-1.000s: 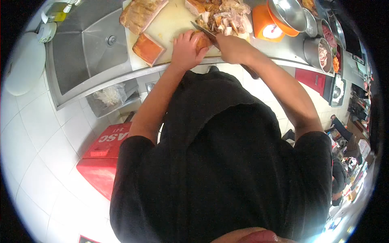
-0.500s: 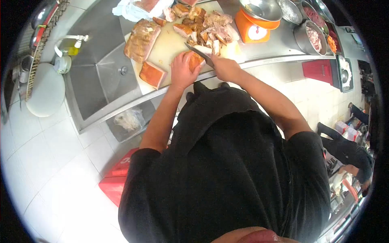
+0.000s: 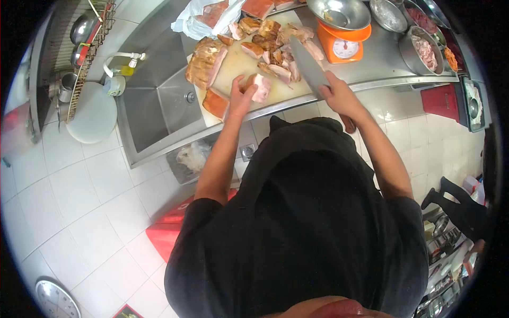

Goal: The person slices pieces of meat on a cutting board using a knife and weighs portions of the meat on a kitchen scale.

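Observation:
My left hand [image 3: 240, 99] is closed around a piece of roast pork [image 3: 261, 88], whose pale cut side faces up, at the near edge of the cutting board [image 3: 232, 68]. In my right hand [image 3: 339, 96] is a large knife [image 3: 309, 68]; its broad blade points away from me, clear of the held piece, and its wooden handle sticks out below my fist. Left of my left hand lies a browned pork block [image 3: 216, 104], with a bigger slab [image 3: 205, 62] behind it. Chopped pork pieces [image 3: 275, 71] are heaped between the blade and the slab.
A steel sink [image 3: 159, 106] lies to the left of the board. An orange scale [image 3: 339, 49] with a metal bowl [image 3: 342, 13] stands right of it, near a pot of meat [image 3: 424, 53]. Another person [image 3: 464, 206] is at far right.
The knife has come off the pork and swung right, its blade now turned broadside. My left hand has tipped the piece so its pale cut side shows. The whole view has shifted.

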